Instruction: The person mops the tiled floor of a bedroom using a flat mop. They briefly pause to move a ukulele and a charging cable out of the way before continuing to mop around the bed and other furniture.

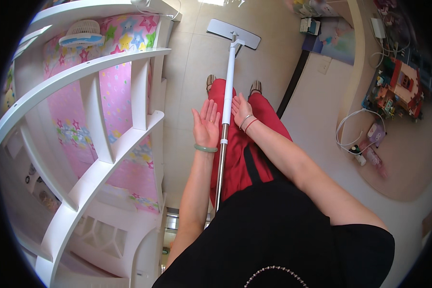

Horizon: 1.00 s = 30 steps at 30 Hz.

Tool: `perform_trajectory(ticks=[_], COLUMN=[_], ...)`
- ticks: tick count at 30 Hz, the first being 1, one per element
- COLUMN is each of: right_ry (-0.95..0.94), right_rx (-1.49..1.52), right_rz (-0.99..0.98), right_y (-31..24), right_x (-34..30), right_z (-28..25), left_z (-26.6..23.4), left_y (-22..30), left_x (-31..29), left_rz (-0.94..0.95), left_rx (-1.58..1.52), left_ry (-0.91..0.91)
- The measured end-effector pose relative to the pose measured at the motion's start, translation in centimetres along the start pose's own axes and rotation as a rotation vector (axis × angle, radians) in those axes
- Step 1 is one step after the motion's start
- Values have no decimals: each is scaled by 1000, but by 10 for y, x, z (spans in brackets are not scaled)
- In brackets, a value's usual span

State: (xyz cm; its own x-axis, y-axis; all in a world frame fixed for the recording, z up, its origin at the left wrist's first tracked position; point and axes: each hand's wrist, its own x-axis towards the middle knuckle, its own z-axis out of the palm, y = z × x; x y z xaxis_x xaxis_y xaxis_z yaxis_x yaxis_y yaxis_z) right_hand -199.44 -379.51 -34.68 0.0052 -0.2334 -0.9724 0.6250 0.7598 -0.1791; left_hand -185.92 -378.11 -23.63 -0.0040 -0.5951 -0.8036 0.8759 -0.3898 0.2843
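A flat mop lies lengthwise before me, its wide pale head [247, 37] on the floor at the far end. Its pole [228, 103] is white in the upper part and shiny metal lower down, and runs back toward my body. Left of the pole, my left hand [207, 127] is palm up with fingers stretched and nothing in it; a green bangle circles the wrist. On the pole's other side, my right hand [242, 110] is also open, palm toward the pole. Its fingertips come close to the pole; I cannot tell if they touch.
A white bed frame [96, 129] with slatted rails and a pink star-patterned mattress [117, 91] fills the left. A white fan [83, 33] stands on it. At the right, a curved table [391, 177] holds a toy house [402, 89], cables and small toys. Tiled floor [185, 57] lies ahead.
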Motion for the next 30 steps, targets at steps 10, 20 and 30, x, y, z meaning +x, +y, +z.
perform_trajectory(ticks=[10, 20, 30], right_ry=[159, -208, -397], right_rx=[-1016, 68, 202], right_rz=[-68, 52, 163], right_y=[40, 72, -2], right_x=[43, 11, -26], right_z=[22, 80, 127], left_z=[-43, 55, 85], left_y=[4, 72, 51], left_x=[17, 18, -94], left_rz=[-149, 126, 143], left_rx=[380, 228, 42], left_ry=[266, 122, -25])
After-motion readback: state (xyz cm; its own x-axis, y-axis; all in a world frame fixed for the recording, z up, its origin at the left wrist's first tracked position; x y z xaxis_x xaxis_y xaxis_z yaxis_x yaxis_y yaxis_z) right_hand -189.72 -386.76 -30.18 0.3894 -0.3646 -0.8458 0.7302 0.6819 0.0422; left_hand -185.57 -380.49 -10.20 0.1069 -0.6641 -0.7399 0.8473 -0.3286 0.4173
